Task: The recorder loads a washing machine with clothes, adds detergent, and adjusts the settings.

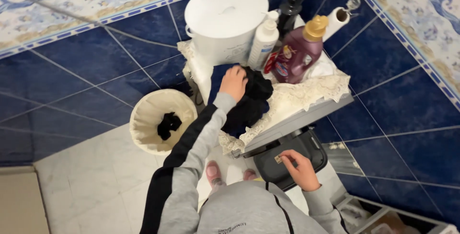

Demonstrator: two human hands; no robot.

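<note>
This is a bathroom or laundry corner in a home. The walls are covered with glossy dark blue tiles [91,57] and a patterned border of pale tiles [57,4] far at the top. A grey front-loading washing machine [297,119] stands at the right, with a cream lace cloth [306,92] on top. On it stand a purple detergent bottle with gold cap [299,54], a white plastic bottle [262,42] and a white round lidded bucket [225,18]. A cream fabric laundry basket [160,119] stands on the pale floor at the left.

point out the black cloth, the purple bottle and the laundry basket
black cloth [254,101], head view, middle of the bundle
purple bottle [299,54], head view, its body
laundry basket [143,119], head view, its pale rim
</note>
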